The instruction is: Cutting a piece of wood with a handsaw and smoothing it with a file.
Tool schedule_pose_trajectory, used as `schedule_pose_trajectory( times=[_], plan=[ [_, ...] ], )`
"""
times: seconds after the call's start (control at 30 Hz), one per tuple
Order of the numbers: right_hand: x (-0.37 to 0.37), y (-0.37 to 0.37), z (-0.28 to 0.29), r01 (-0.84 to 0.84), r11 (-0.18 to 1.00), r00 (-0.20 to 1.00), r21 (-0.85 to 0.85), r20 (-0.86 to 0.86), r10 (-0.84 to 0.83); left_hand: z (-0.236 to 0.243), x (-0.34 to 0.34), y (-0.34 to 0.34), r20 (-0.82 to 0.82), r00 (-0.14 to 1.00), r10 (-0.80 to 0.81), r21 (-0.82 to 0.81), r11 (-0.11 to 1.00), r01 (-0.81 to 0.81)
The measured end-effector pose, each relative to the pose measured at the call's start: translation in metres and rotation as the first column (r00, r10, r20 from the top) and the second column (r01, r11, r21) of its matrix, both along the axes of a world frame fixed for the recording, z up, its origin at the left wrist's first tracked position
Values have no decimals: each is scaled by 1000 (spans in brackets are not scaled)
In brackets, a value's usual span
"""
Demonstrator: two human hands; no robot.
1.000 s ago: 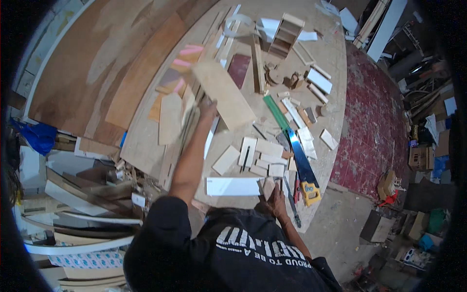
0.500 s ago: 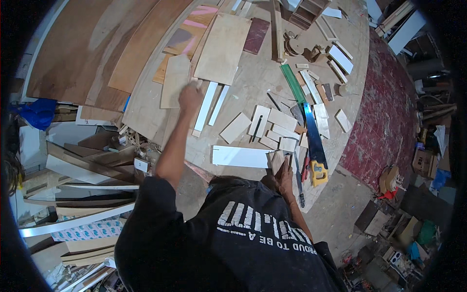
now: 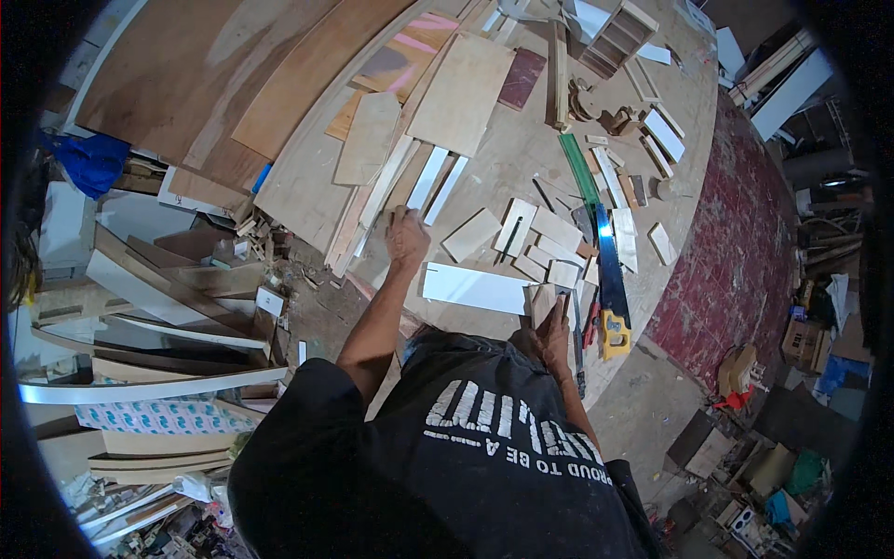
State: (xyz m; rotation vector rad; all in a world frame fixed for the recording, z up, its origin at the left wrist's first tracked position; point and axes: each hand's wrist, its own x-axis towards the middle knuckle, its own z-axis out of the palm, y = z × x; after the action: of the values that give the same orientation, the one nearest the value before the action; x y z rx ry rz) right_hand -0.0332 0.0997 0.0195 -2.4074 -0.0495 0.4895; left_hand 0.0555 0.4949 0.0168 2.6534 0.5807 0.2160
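Observation:
My left hand (image 3: 407,239) is closed, its fingers curled over the near end of a white strip (image 3: 429,177). A narrow brown wood strip (image 3: 406,179) runs beside it, and a pale wood strip (image 3: 385,184) lies further left. The fingertips are partly hidden, so the exact hold is unclear. My right hand (image 3: 556,337) is wrapped round a small wood block (image 3: 542,303), held at the right end of a white board (image 3: 475,288). Just right of that hand lies a handsaw (image 3: 610,270) with a yellow handle.
A plywood panel (image 3: 463,93) covers the strips' far ends. Small wood blocks (image 3: 557,226) and a pencil (image 3: 508,238) are spread mid-table. Beyond stand a green bar (image 3: 579,168) and a wooden rack (image 3: 618,39). Large brown sheets (image 3: 186,84) lie far left, with stacked boards (image 3: 177,321) below.
My left hand has come nearer to me and right, from beside the plywood panel to the white strip's near end. My right hand stays at the wood block. The view has shifted slightly.

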Motion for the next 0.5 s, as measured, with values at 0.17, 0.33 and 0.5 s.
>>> schedule_pose_trajectory(
  times=[0.17, 0.33, 0.5],
  plan=[
    [-2, 3, 8, 29, 999, 999, -25, -29, -30, -18, -11, 19, 98, 993, 69, 83, 994, -77],
    [-3, 12, 9, 80, 994, 997, -78, 8, -79, -37, -5, 43, -12, 996, 90, -183, 979, -90],
    [-5, 3, 9, 110, 993, 991, 35, 70, -112, -4, 5, 18, -109, 974, 197, -325, 919, -222]
  ],
)
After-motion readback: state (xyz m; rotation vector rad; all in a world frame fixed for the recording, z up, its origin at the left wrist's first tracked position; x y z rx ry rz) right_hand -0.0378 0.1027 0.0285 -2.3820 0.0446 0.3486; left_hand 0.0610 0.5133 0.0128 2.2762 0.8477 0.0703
